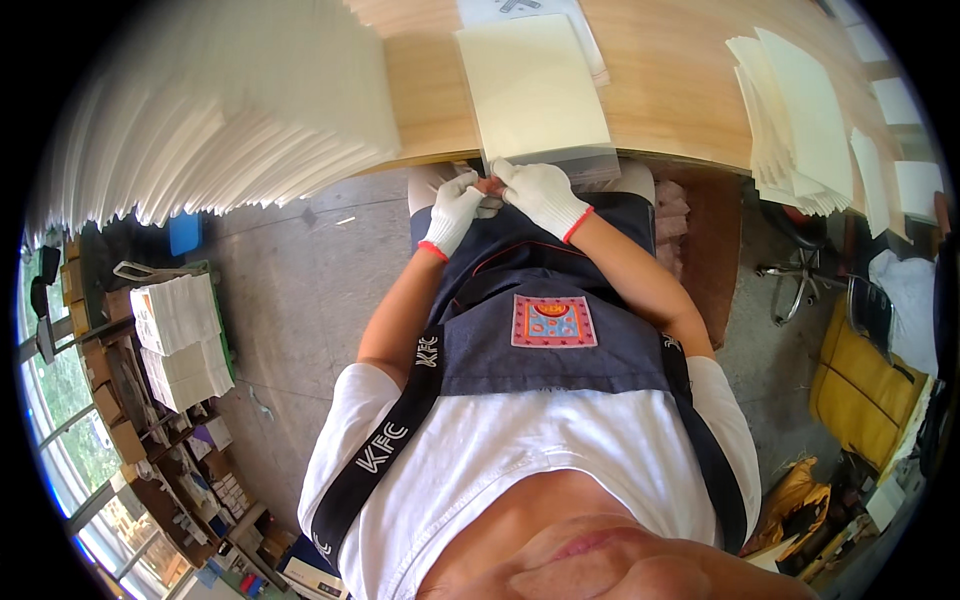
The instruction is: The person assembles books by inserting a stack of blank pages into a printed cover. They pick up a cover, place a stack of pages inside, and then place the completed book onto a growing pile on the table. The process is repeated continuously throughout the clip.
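Gripping with left hand [455, 212] and right hand [541, 200] close-curled, in white gloves [556, 212] with seemingly bare fingertips [489, 186] together, near left front corner of clear film [590, 162]; cannot tell whether pinching film or anything else. Lying on wooden table [660, 90] straight ahead: cream sheet [532, 88], with clear film showing along left and near edges. Jutting past table edge at film end, likely to bring corner within easy reach of both hands. Layered at left, large pale stack [240, 100]; fanned at right, smaller bundle [803, 120]; presumably at sides for working room.
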A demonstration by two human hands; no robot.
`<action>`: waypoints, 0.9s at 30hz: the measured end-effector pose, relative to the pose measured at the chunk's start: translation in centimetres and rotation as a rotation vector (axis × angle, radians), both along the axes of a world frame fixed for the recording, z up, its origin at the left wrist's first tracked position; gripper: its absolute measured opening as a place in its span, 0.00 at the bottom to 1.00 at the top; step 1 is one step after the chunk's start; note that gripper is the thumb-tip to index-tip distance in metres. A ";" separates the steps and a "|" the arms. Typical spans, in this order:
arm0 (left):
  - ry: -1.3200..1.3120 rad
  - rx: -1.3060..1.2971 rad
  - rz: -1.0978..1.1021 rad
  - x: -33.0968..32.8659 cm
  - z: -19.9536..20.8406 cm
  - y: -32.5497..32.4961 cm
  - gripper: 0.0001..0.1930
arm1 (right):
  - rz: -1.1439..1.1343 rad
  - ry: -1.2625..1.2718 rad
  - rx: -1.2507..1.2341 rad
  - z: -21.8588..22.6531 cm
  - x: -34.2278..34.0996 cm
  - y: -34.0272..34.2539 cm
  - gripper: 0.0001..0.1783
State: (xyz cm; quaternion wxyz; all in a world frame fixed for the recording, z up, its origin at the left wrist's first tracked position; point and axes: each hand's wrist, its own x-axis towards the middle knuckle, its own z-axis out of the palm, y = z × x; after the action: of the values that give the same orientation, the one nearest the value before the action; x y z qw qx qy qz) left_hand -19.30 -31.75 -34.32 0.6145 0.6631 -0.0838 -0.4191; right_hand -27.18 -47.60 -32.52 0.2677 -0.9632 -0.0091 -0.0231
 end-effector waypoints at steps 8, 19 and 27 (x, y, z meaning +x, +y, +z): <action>-0.011 -0.007 0.049 -0.6 -0.9 1.5 0.13 | -0.981 -0.355 1.827 -0.8 -10.0 -11.2 0.08; 0.037 -0.041 0.060 -0.3 -0.2 1.8 0.14 | -0.362 0.163 0.905 1.9 -7.4 -4.5 0.11; 0.006 -0.090 0.029 -0.4 0.1 0.9 0.13 | 0.006 0.122 0.457 1.5 -0.4 -0.4 0.08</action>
State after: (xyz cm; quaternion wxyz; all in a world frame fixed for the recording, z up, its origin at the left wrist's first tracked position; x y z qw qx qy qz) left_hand -19.71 -30.83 -34.20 0.6501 0.6346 -0.0911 -0.4078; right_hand -27.58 -48.01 -30.99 0.4790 -0.8771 0.0099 0.0345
